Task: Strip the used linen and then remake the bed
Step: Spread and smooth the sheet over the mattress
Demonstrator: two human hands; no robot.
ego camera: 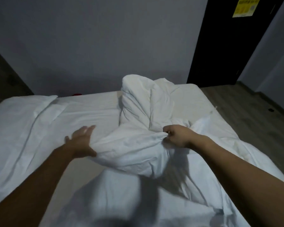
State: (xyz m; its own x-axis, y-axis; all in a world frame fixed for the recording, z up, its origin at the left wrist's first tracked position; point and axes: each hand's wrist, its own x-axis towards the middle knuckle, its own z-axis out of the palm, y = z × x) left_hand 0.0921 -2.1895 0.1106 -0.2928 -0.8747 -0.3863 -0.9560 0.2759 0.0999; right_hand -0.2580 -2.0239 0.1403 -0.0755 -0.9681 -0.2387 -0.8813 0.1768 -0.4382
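A white duvet (pixel 138 151) lies bunched across the middle of the bed, rising in a crumpled heap toward the far side. My right hand (pixel 176 136) pinches a fold of the duvet in a closed fist. My left hand (pixel 80 141) is spread with straight fingers against the duvet's left edge, blurred by motion. A white sheet (pixel 31 128) covers the left part of the mattress, with a bare strip of mattress (pixel 198 104) showing at the far right.
A grey wall runs behind the bed. A dark door (pixel 228 46) with a yellow notice (pixel 245 7) stands at the right, beside wooden floor (pixel 252 115). A dark headboard (pixel 5 79) is at the far left. A small red thing (pixel 76 94) lies behind the bed.
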